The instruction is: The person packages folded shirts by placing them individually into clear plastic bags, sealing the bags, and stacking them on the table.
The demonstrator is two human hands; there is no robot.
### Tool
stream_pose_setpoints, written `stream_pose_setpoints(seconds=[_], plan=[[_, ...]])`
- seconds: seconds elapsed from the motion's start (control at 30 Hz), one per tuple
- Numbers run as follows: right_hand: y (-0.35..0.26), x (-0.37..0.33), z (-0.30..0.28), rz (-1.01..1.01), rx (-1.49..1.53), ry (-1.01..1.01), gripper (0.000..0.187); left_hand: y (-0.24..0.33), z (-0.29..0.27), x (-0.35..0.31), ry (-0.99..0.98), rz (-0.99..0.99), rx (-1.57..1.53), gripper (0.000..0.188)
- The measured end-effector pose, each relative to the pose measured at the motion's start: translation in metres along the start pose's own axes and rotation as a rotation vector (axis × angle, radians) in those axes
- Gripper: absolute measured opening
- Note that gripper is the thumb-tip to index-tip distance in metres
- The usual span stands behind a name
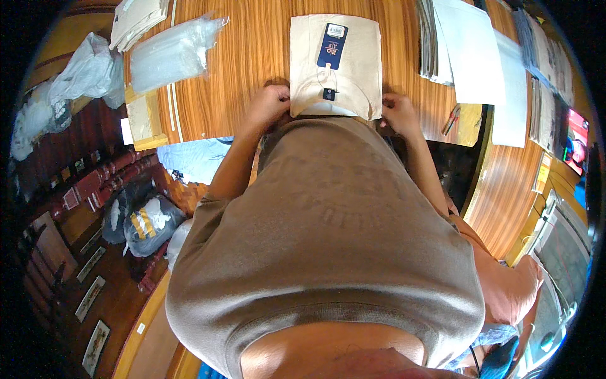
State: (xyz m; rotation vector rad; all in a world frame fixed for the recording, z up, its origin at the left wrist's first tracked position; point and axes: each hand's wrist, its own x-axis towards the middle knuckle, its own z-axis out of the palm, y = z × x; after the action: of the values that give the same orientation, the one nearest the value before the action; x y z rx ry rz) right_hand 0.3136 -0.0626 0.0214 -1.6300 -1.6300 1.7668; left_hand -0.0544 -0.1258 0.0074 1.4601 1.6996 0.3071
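A folded beige T-shirt (303, 57) lies on the wood-grain table in front of me, its neckline toward my body. A dark blue hang tag (331, 50) rests on it, tied by a string to the neck, where a small dark label (329, 94) shows. My left hand (270, 106) is closed at the shirt's near left corner, fingers curled against the edge. At the near right corner my right hand (400, 115) pinches the edge with thumb and fingers. The fingertips of both hands are partly hidden.
Clear plastic bags (170, 55) and folded beige cloth (137, 22) lie at the table's left. White sheets (470, 57) are stacked on the right, near red-handled snips (451, 120). Another person's pink sleeve (505, 284) is close on my right. Filled bags (151, 224) stand lower left.
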Motion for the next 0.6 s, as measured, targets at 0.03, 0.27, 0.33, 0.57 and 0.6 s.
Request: stream_pose_setpoints(seconds=[0.03,0.27,0.33,0.57,0.6], plan=[[0.002,-0.002,-0.002,0.016,-0.026,-0.004,0.024,0.005,0.001,-0.002,-0.005,-0.033,-0.077,0.017],[0.001,-0.022,0.001,-0.001,-0.13,-0.044,0.024,0.015,-0.007,-0.026,-0.102,-0.019,-0.089,0.016],[0.013,-0.028,0.008,-0.168,-0.288,0.064,0.023,0.015,-0.009,-0.032,-0.089,0.046,0.018,0.016],[0.023,-0.027,0.006,-0.154,-0.321,0.202,0.024,-0.01,-0.005,-0.036,-0.131,-0.043,-0.226,0.02],[0.022,-0.029,0.003,-0.083,-0.176,0.215,0.026,-0.008,-0.009,-0.038,-0.16,-0.113,-0.327,0.02]])
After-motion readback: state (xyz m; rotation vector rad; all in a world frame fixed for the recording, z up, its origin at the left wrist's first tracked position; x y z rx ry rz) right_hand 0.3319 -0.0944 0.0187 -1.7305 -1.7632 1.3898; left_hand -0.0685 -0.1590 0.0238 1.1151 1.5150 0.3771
